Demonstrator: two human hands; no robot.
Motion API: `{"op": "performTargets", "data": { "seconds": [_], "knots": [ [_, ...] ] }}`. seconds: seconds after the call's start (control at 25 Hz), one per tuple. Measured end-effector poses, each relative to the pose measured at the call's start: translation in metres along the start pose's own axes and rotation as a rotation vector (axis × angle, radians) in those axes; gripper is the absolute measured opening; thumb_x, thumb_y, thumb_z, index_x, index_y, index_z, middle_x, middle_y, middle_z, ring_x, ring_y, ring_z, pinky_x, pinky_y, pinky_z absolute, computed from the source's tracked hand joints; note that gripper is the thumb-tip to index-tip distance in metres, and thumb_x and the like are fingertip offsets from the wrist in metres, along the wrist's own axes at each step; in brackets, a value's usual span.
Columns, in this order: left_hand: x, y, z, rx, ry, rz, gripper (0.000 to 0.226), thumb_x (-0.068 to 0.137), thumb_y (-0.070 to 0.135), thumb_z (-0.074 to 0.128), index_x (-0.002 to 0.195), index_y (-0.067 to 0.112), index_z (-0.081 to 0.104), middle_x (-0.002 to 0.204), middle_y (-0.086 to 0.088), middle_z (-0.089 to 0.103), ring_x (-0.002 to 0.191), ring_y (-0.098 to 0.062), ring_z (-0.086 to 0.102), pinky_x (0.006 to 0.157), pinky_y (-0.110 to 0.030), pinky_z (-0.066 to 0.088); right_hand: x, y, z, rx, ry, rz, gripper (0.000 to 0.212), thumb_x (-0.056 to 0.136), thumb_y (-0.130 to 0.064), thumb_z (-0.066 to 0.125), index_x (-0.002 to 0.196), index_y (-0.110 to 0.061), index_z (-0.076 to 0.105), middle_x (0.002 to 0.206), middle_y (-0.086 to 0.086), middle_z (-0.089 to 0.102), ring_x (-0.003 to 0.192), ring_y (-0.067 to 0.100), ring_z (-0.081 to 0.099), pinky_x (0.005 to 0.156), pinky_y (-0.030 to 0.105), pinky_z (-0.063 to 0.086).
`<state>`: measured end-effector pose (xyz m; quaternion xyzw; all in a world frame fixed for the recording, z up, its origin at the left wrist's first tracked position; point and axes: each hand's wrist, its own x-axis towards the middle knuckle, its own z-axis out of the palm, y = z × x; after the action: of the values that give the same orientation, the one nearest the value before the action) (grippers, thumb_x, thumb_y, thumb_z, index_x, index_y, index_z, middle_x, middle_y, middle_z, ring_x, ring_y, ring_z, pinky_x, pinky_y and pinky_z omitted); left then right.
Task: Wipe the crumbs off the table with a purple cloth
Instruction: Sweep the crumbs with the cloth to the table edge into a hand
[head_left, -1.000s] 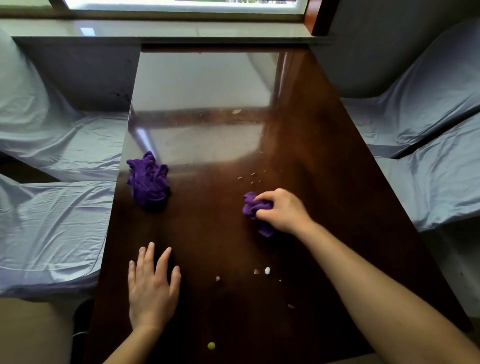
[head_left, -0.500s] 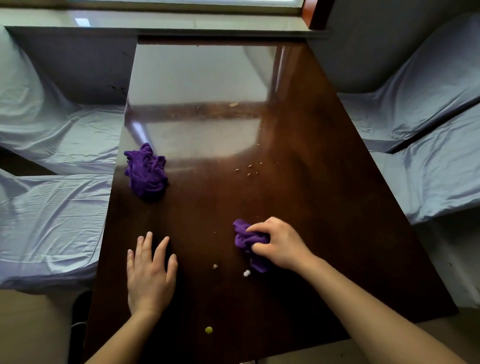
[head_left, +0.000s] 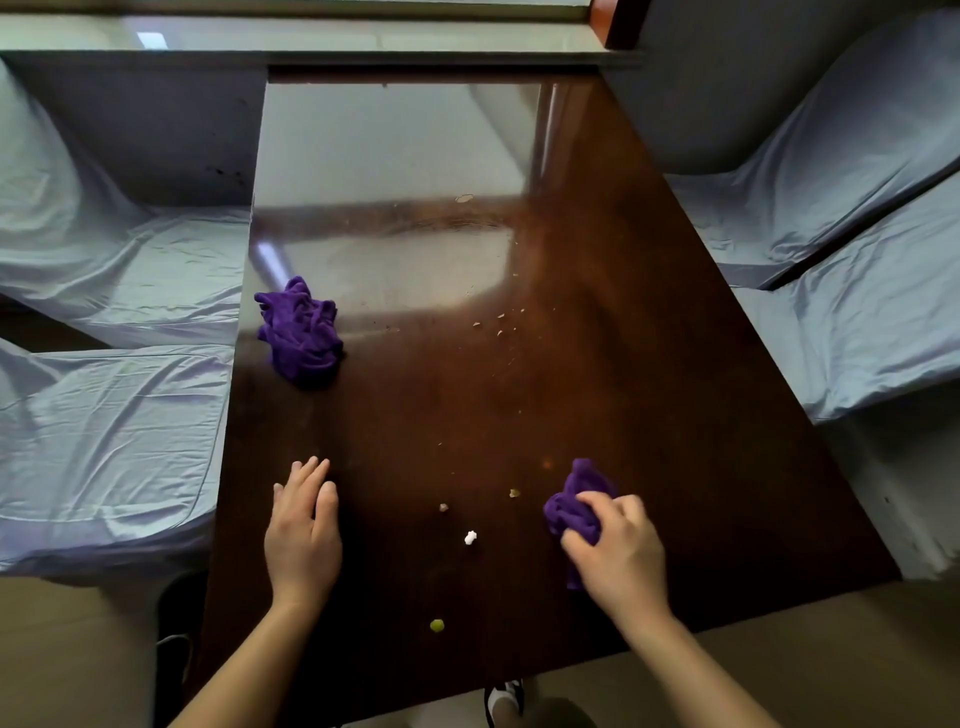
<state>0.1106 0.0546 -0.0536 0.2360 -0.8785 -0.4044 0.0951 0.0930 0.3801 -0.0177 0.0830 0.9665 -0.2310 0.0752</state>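
Note:
My right hand (head_left: 618, 556) is closed around a bunched purple cloth (head_left: 574, 506) and presses it on the dark wooden table (head_left: 649, 395) near the front right. My left hand (head_left: 304, 535) lies flat on the table at the front left, fingers slightly apart, holding nothing. Between the hands lie loose crumbs: a white one (head_left: 470, 538), a brown one (head_left: 443, 507), a yellowish one (head_left: 514, 492) just left of the cloth, and a green one (head_left: 437, 625) near the front edge. Fine crumbs (head_left: 498, 325) are scattered farther back.
A second crumpled purple cloth (head_left: 304, 332) lies near the table's left edge. Seats covered in pale blue fabric flank the table on the left (head_left: 104, 415) and right (head_left: 857, 312). A window sill (head_left: 363, 39) runs behind the table. A shoe (head_left: 504, 699) shows below the front edge.
My right hand has dragged the cloth from mid-table toward me and then to the right. The white crumb has shifted nearer the front. My left hand has stayed flat in place.

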Motion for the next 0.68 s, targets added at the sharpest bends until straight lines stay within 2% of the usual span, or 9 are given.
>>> {"op": "performTargets", "data": {
  "seconds": [0.08, 0.16, 0.28, 0.4, 0.52, 0.56, 0.68],
  "knots": [
    [-0.012, 0.003, -0.003, -0.069, 0.04, -0.02, 0.037, 0.097, 0.02, 0.044, 0.128, 0.006, 0.059, 0.138, -0.015, 0.055, 0.133, -0.014, 0.038, 0.119, -0.044, 0.023, -0.014, -0.032, 0.018, 0.117, -0.032, -0.038, 0.042, 0.076, -0.032, 0.074, 0.117, -0.025, 0.066, 0.103, 0.003, 0.055, 0.093, 0.025, 0.059, 0.085, 0.034, 0.049],
    [-0.028, 0.004, -0.003, -0.095, 0.033, -0.003, 0.043, 0.094, 0.024, 0.041, 0.128, 0.005, 0.06, 0.137, -0.013, 0.057, 0.134, -0.016, 0.041, 0.118, -0.043, 0.024, -0.018, -0.056, 0.026, 0.277, -0.096, -0.053, 0.041, 0.078, -0.031, 0.073, 0.118, -0.028, 0.065, 0.104, -0.003, 0.055, 0.094, 0.017, 0.059, 0.084, 0.03, 0.049],
    [-0.041, -0.002, -0.003, -0.086, 0.028, 0.027, 0.047, 0.093, 0.027, 0.037, 0.128, 0.006, 0.06, 0.137, -0.01, 0.056, 0.135, -0.015, 0.041, 0.119, -0.043, 0.024, -0.002, -0.059, 0.013, 0.392, -0.005, -0.05, 0.038, 0.074, -0.024, 0.077, 0.112, -0.026, 0.069, 0.095, -0.003, 0.059, 0.085, 0.014, 0.059, 0.076, 0.023, 0.043],
    [-0.045, -0.01, -0.004, 0.016, -0.012, 0.104, 0.054, 0.093, 0.036, 0.032, 0.129, 0.006, 0.059, 0.14, -0.01, 0.054, 0.138, -0.018, 0.038, 0.12, -0.04, 0.019, 0.037, -0.039, -0.011, 0.284, 0.078, 0.022, 0.039, 0.075, -0.025, 0.077, 0.113, -0.025, 0.069, 0.098, 0.001, 0.059, 0.088, 0.02, 0.061, 0.078, 0.025, 0.041],
    [-0.046, -0.011, -0.001, 0.117, -0.021, 0.166, 0.054, 0.093, 0.038, 0.033, 0.127, 0.006, 0.061, 0.141, -0.012, 0.053, 0.139, -0.025, 0.038, 0.12, -0.041, 0.019, 0.061, -0.034, -0.012, 0.096, 0.008, 0.109, 0.043, 0.079, -0.032, 0.072, 0.121, -0.024, 0.065, 0.109, 0.008, 0.058, 0.097, 0.029, 0.061, 0.086, 0.033, 0.046],
    [-0.046, -0.01, 0.0, 0.14, -0.016, 0.176, 0.053, 0.093, 0.038, 0.035, 0.125, 0.006, 0.062, 0.141, -0.013, 0.053, 0.139, -0.026, 0.039, 0.119, -0.043, 0.02, 0.059, -0.04, -0.007, 0.035, -0.007, 0.074, 0.044, 0.079, -0.033, 0.071, 0.121, -0.023, 0.065, 0.11, 0.01, 0.057, 0.098, 0.031, 0.061, 0.086, 0.034, 0.046],
    [-0.046, -0.011, 0.002, 0.188, -0.01, 0.194, 0.051, 0.093, 0.037, 0.037, 0.123, 0.007, 0.063, 0.14, -0.015, 0.052, 0.138, -0.028, 0.04, 0.118, -0.047, 0.024, 0.03, -0.064, 0.02, -0.009, -0.112, -0.191, 0.044, 0.074, -0.033, 0.072, 0.117, -0.026, 0.067, 0.103, 0.007, 0.056, 0.094, 0.029, 0.059, 0.081, 0.032, 0.045]
  ]
}}
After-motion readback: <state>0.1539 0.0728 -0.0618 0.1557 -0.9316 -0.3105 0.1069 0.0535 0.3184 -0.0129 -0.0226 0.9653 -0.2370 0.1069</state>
